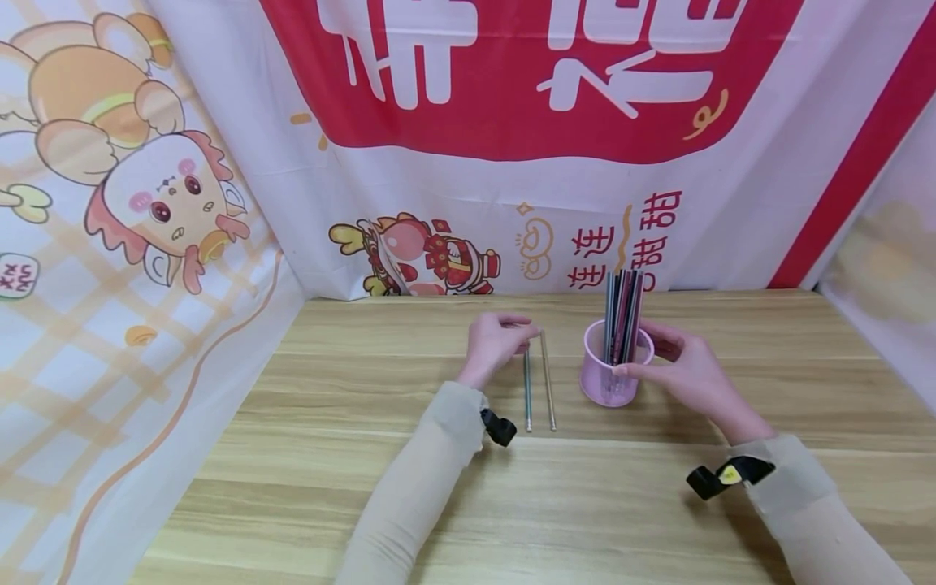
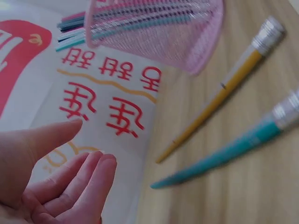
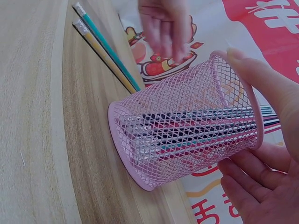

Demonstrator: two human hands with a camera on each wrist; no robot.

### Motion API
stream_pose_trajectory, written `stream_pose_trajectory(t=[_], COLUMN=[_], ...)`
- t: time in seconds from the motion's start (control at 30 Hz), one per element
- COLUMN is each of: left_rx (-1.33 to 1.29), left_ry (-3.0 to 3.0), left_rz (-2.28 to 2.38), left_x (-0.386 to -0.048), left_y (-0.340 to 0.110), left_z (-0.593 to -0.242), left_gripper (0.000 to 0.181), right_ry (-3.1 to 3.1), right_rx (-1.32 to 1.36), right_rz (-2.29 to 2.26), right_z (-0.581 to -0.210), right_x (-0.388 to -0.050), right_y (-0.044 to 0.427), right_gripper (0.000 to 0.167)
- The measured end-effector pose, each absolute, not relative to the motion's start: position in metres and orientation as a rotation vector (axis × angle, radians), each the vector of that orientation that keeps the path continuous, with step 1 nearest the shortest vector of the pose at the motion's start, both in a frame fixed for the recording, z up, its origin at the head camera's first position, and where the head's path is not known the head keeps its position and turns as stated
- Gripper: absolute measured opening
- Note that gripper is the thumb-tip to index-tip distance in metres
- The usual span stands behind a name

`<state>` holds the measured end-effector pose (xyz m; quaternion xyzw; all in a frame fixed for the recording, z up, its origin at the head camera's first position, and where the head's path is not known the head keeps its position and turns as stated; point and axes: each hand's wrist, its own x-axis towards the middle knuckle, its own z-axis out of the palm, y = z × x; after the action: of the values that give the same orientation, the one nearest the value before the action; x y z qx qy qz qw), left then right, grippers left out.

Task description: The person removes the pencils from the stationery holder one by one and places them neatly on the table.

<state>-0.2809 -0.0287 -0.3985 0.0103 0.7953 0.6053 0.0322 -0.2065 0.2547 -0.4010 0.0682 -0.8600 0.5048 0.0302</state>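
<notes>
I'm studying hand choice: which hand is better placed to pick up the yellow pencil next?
Likely the left hand: it is empty and close to the yellow pencil's tip, while the right hand holds the pink mesh cup.

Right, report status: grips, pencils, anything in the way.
Left grip empty; right grip holding pink mesh cup. Yellow pencil and teal pencil loose on table, near left grip. No obstruction visible.

The white backdrop (image 1: 468, 183) bears the red characters 连连 (image 1: 582, 275) and 甜甜 (image 1: 661, 210). The large white characters (image 1: 409, 81) on its red panel (image 1: 504, 134) are cropped and not fully legible. Red lettering on the side cloth's badge (image 1: 18, 275) is too small to read.
</notes>
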Motion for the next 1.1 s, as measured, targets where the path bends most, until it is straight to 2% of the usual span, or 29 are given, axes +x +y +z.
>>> stream_pose_trajectory(t=[0.2, 0.57, 0.8, 1.1], left_rx=[0.272, 0.523, 0.505, 0.531], left_ry=[2.538, 2.583, 2.571, 2.491], left_rz=[1.812, 1.690, 1.704, 1.774], left_x=[-0.276, -0.276, -0.283, -0.287], left_y=[-0.014, 0.016, 0.029, 0.041], left_z=[-0.378, -0.358, -0.358, -0.376], left_gripper=[0.033, 0.033, 0.034, 0.035], right_ry=[-2.653, -2.645, -2.644, -2.652], right_rx=[0.215, 0.237, 0.231, 0.232], right_rz=[1.544, 1.551, 1.556, 1.543], right_z=[-0.402, -0.403, -0.404, -0.402], right_x=[-0.207, -0.208, -0.208, -0.207], right_y=[0.255, 0.255, 0.255, 0.255], right_gripper=[0.088, 0.085, 0.084, 0.085])
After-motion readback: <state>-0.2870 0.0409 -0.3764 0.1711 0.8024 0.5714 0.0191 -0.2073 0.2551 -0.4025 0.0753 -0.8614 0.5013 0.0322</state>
